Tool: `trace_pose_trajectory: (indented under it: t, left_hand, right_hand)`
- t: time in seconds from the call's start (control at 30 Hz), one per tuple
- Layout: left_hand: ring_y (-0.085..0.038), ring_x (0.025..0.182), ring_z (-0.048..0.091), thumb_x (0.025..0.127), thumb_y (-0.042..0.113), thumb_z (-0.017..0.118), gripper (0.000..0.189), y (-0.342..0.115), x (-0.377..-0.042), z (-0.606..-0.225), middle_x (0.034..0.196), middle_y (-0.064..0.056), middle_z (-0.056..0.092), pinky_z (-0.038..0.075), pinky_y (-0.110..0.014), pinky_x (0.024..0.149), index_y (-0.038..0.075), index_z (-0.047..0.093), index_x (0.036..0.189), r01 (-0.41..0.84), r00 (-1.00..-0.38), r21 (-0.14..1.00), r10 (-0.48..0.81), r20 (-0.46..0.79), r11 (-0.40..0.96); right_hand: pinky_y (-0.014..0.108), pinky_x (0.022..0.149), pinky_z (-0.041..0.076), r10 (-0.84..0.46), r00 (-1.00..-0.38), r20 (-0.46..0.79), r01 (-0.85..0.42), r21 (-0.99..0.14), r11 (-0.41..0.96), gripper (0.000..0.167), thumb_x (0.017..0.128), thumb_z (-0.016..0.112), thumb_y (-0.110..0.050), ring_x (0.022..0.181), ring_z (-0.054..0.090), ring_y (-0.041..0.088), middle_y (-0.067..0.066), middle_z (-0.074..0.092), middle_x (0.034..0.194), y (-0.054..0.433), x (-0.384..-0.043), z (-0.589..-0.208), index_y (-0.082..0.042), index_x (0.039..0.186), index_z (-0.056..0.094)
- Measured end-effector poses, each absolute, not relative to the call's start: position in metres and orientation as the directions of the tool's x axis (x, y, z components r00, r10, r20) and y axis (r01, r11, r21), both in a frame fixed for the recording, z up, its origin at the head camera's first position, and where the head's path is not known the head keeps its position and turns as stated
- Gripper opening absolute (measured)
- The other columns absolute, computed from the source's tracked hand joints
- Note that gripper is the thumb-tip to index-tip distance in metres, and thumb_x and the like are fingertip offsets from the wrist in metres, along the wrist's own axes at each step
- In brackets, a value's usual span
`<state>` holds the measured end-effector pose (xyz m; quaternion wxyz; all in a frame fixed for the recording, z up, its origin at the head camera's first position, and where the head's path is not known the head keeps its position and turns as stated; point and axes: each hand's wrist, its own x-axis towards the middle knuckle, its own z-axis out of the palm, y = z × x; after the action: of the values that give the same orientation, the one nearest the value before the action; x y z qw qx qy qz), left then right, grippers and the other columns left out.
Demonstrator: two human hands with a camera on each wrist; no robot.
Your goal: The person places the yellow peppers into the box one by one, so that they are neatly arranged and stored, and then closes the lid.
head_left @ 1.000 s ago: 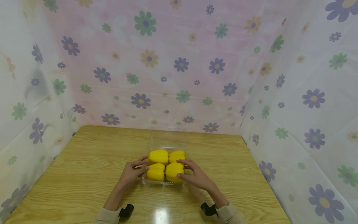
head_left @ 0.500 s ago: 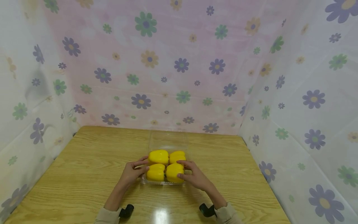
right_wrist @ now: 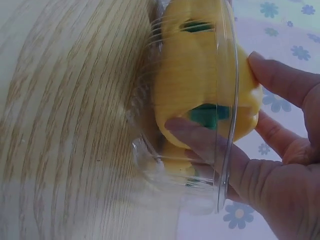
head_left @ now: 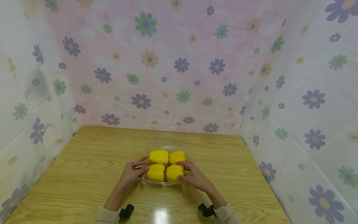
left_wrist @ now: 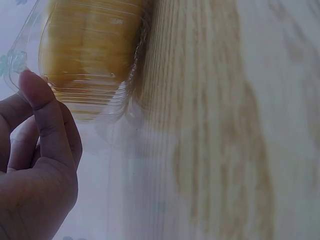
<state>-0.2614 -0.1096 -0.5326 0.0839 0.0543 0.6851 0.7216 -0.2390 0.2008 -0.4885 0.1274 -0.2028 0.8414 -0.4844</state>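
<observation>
Yellow bell peppers fill a clear plastic clamshell container [head_left: 165, 183], two in the back row and two in front. My left hand [head_left: 131, 172] pinches the container's left rim, its thumb on the rim beside a pepper [left_wrist: 92, 40] seen through the wall. At the front right, my right hand [head_left: 195, 177] grips a yellow bell pepper [head_left: 174, 173] between thumb and fingers. In the right wrist view that pepper [right_wrist: 182, 85] shows a green stem, and some of the fingers are behind the clear wall. The front left pepper [head_left: 155, 172] and the back left pepper [head_left: 158, 156] lie beside it.
Behind the peppers the container's clear lid [head_left: 168, 139] lies folded back on the wood-grain table [head_left: 98, 155]. Flower-printed cloth [head_left: 165, 77] walls the table at the back and sides. A black wrist mount [head_left: 206, 210] sits at the right sleeve, another mount [head_left: 126, 211] at the left.
My right hand and the front right pepper have shifted slightly towards me and down. The left hand and the container stay where they were.
</observation>
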Motion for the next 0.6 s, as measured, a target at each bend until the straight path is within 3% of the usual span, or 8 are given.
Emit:
trace_pose_trajectory:
  t: [0.23,0.6]
  left_hand:
    - [-0.012,0.068,0.06,0.094,0.002,0.071,0.04,-0.1091,-0.26,-0.531,0.157,-0.019,0.044,0.051,-0.022,0.054,-0.012,0.062,0.131,-0.054,-0.978,0.996,0.205,-0.039,-0.066]
    - [-0.012,0.072,0.062,0.095,0.003,0.07,0.04,-0.1092,-0.2609,-0.5321,0.157,-0.018,0.045,0.051,-0.021,0.054,-0.012,0.062,0.131,-0.047,-0.98,0.997,0.197,-0.035,-0.054]
  right_hand:
    - [0.06,0.104,0.047,-0.49,-0.87,-0.053,-0.194,-0.877,0.439,0.054,0.101,0.066,-0.022,0.137,0.039,0.052,0.018,0.041,0.132,0.2034,-0.2397,-0.4873,-0.013,0.151,0.048]
    - [0.057,0.104,0.049,-0.405,-0.914,0.006,-0.208,-0.864,0.458,0.051,0.096,0.072,-0.017,0.132,0.046,0.051,0.023,0.041,0.138,0.1976,-0.2355,-0.4919,-0.009,0.143,0.055]
